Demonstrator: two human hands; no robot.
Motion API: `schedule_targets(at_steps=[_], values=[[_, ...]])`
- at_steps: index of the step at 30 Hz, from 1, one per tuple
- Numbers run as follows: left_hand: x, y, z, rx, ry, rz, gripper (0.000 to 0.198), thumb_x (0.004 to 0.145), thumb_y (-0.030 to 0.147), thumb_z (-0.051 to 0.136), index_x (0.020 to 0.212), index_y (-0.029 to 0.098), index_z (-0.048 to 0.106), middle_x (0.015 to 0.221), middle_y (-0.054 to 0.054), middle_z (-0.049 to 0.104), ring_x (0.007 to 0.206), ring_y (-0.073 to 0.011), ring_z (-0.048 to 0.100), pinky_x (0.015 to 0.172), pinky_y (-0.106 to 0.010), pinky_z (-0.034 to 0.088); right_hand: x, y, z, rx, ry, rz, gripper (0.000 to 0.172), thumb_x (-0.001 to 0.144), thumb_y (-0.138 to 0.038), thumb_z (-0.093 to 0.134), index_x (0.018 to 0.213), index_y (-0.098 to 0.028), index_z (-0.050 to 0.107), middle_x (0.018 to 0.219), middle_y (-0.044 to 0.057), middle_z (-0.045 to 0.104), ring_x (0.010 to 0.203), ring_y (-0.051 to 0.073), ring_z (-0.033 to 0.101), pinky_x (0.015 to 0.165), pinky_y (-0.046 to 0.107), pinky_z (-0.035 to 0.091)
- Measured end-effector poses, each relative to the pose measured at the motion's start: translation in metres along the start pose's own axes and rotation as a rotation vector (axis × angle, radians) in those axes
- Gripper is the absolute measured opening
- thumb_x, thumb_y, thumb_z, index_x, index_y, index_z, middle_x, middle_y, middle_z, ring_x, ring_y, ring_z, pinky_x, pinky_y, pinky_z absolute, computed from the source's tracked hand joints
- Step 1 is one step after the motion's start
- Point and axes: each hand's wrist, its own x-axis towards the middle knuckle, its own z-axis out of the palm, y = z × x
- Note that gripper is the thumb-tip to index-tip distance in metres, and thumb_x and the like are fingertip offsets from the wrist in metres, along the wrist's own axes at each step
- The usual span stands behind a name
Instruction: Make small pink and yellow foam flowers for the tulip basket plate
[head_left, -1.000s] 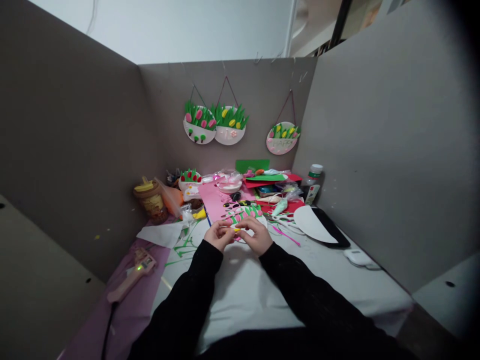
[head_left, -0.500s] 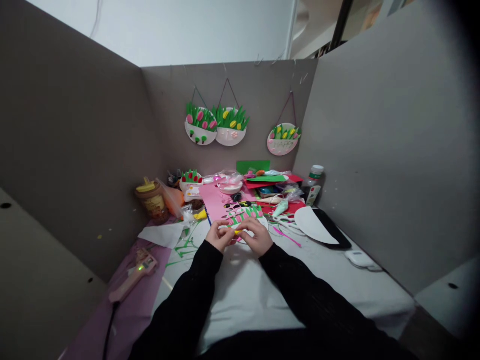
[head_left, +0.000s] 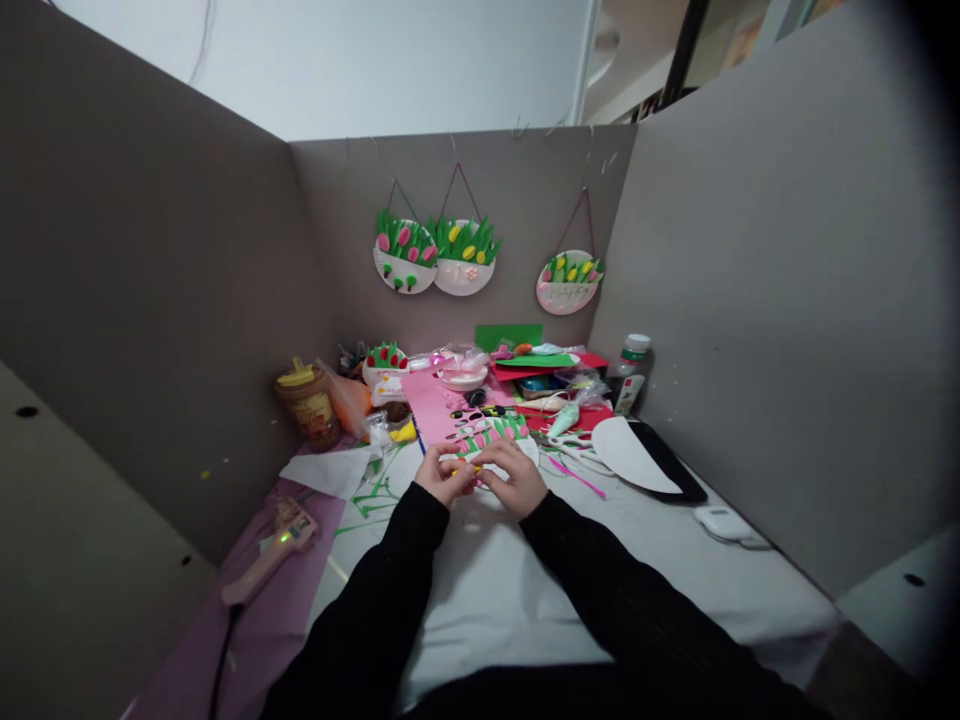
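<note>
Beyond the right hand (head_left: 519, 480), "HAPPY" on 1 hanging plate (head_left: 568, 302)

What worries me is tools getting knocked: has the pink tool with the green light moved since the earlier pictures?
No: the pink tool keeps its place against the purple sheet beneath it; only the view shifts slightly.

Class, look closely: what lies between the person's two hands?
In the head view, a small yellow piece shows between the left hand and the right hand, which hold it.
</note>
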Motion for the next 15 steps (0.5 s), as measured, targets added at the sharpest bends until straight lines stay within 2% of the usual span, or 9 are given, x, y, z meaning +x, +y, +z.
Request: schedule_targets(at_steps=[6, 8, 11, 12, 13, 15], values=[[0.0, 0.001, 0.001, 0.016, 0.004, -0.009, 0.062, 0.049, 0.042, 0.077, 0.092, 0.016, 0.041, 0.056, 0.002, 0.061, 0.049, -0.0111, 0.056, 0.052, -0.025, 0.046, 0.001, -0.004, 0.0, -0.043, 0.01, -0.066, 0.008, 0.08, -0.018, 0.054, 0.076, -0.02, 0.061, 0.075, 0.003, 0.058, 0.077, 0.018, 0.054, 0.076, 0.036, 0.044], [0.002, 0.002, 0.0, 0.004, 0.041, -0.029, 0.06, 0.049, 0.041, 0.077, 0.09, 0.016, 0.041, 0.054, 0.003, 0.06, 0.046, -0.0099, 0.054, 0.051, -0.025, 0.045, 0.002, -0.004, -0.004, -0.068, 0.137, -0.062, 0.009, 0.08, -0.017, 0.052, 0.077, -0.02, 0.06, 0.076, 0.003, 0.057, 0.077, 0.017, 0.054, 0.075, 0.035, 0.045], [0.005, 0.004, -0.003, -0.069, 0.135, -0.089, 0.056, 0.049, 0.037, 0.078, 0.088, 0.016, 0.043, 0.059, 0.0, 0.062, 0.05, -0.01, 0.056, 0.051, -0.023, 0.046, 0.003, -0.001, -0.013, -0.117, 0.469, 0.057, 0.007, 0.082, -0.02, 0.052, 0.082, -0.019, 0.059, 0.081, 0.005, 0.056, 0.08, 0.018, 0.053, 0.071, 0.033, 0.045], [0.006, 0.005, -0.004, -0.103, 0.148, -0.11, 0.055, 0.05, 0.035, 0.078, 0.088, 0.015, 0.045, 0.062, -0.002, 0.063, 0.053, -0.0106, 0.058, 0.052, -0.023, 0.045, 0.002, 0.0, -0.015, -0.124, 0.512, 0.09, 0.008, 0.082, -0.022, 0.051, 0.083, -0.019, 0.059, 0.082, 0.005, 0.055, 0.08, 0.018, 0.053, 0.069, 0.032, 0.045], [0.006, 0.005, -0.004, -0.135, 0.145, -0.128, 0.054, 0.05, 0.034, 0.079, 0.089, 0.015, 0.046, 0.065, -0.004, 0.064, 0.056, -0.0111, 0.059, 0.053, -0.022, 0.045, 0.002, 0.002, -0.015, -0.127, 0.494, 0.096, 0.009, 0.083, -0.024, 0.052, 0.084, -0.019, 0.06, 0.083, 0.005, 0.056, 0.08, 0.018, 0.053, 0.068, 0.032, 0.045], [0.007, 0.005, -0.005, -0.182, 0.11, -0.152, 0.052, 0.05, 0.033, 0.079, 0.089, 0.014, 0.049, 0.069, -0.005, 0.065, 0.059, -0.0112, 0.059, 0.054, -0.022, 0.045, 0.0, 0.004, -0.013, -0.117, 0.349, 0.039, 0.011, 0.082, -0.027, 0.053, 0.085, -0.02, 0.062, 0.082, 0.005, 0.057, 0.081, 0.019, 0.054, 0.071, 0.034, 0.045]])
